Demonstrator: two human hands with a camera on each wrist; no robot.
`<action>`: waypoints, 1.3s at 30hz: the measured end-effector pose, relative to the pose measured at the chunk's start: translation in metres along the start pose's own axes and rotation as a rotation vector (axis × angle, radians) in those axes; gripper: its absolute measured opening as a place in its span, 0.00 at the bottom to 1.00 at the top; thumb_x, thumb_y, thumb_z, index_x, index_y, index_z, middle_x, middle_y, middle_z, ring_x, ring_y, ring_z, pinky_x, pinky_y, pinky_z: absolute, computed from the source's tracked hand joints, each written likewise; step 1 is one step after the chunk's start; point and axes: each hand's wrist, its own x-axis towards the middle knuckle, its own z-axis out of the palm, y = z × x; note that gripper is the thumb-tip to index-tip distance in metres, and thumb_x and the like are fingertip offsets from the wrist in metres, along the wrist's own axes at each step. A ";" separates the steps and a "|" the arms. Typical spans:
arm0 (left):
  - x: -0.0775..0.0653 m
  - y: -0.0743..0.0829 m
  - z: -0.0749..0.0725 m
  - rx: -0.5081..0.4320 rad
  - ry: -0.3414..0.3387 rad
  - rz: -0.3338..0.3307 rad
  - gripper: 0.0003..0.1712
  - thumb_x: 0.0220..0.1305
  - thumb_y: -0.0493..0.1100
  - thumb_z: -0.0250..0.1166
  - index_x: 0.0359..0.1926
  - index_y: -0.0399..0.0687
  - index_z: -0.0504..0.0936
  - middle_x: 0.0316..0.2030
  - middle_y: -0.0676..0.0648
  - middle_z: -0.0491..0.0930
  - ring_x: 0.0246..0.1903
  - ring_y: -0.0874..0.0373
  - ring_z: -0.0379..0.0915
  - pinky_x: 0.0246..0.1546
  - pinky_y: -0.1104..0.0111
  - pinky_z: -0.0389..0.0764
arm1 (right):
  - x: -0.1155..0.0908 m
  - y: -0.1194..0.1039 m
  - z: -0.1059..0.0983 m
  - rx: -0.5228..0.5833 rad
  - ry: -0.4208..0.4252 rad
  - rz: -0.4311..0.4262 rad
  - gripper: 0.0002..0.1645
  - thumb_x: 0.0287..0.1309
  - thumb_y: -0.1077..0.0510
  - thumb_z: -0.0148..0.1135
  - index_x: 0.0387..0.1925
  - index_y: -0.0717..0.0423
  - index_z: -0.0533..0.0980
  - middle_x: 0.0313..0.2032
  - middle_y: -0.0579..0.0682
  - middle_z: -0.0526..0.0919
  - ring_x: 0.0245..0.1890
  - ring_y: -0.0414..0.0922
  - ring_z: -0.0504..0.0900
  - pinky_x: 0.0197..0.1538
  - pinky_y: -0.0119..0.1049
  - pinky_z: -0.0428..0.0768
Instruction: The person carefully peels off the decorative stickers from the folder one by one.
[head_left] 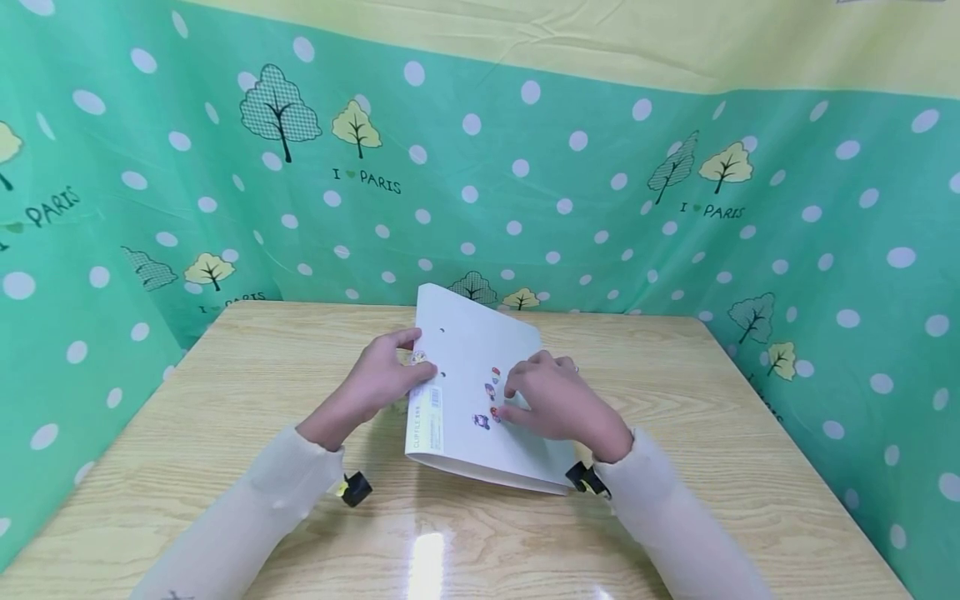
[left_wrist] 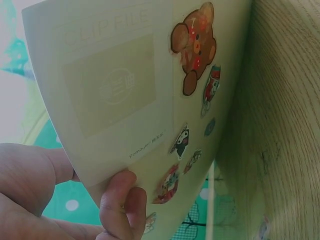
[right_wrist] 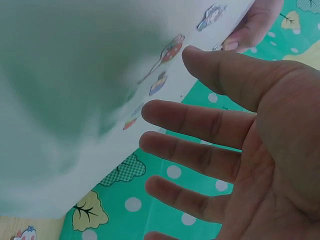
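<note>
A white clip file folder point(head_left: 467, 346) stands tilted on the table, its spine toward the left. My left hand point(head_left: 384, 377) pinches the spine edge between thumb and fingers. In the left wrist view, the outer cover point(left_wrist: 107, 85) bears the words CLIP FILE and several stickers, among them a brown bear sticker point(left_wrist: 196, 50). Over the folder's other side, my right hand point(head_left: 557, 402) hovers close to a row of small stickers point(head_left: 481, 421). Its fingers point(right_wrist: 200, 120) are spread and fairly straight in the right wrist view, holding nothing. Whether they touch the folder I cannot tell.
A wooden table point(head_left: 262, 392) lies under the folder. Behind it and along both sides hangs a green dotted curtain point(head_left: 517, 208). Light glares off the tabletop near the front.
</note>
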 end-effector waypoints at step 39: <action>-0.004 0.002 0.005 -0.024 0.031 -0.010 0.43 0.66 0.34 0.66 0.78 0.37 0.58 0.67 0.38 0.67 0.31 0.55 0.85 0.31 0.66 0.86 | 0.001 -0.019 0.013 -0.068 0.003 -0.058 0.10 0.64 0.43 0.70 0.39 0.42 0.89 0.49 0.44 0.87 0.55 0.52 0.77 0.59 0.63 0.73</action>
